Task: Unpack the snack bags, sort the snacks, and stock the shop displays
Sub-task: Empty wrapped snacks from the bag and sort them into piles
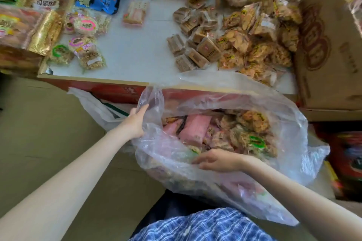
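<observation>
Left hand (137, 121): fingers extended upward with the thumb against the film, holding the rim of the bag (290, 129) open at its left side; whether the film is truly pinched or only pressed cannot be told. Right hand (217, 160): fingers nearly straight, laid flat over the near rim, reaching toward the contents, nothing gripped. Risks, as judged: the film is thin and slick, so the left hold may slip and the mouth fall shut; the bag sits below the counter (137, 53) edge, apparently on the lap, and a tug could tip it and spill packs to the floor; mixed kinds lie tangled, so a wrong pack may go to the wrong pile. Bag: clear, crumpled, wide open, well filled with pink packs (193, 130), brittle packs (252, 121) and a green-labelled round (256, 141). Counter beyond: sorted piles of brown bars (195, 45), golden crackers (260, 41), ringed rounds (84, 41); a carton (329, 45) at right.
</observation>
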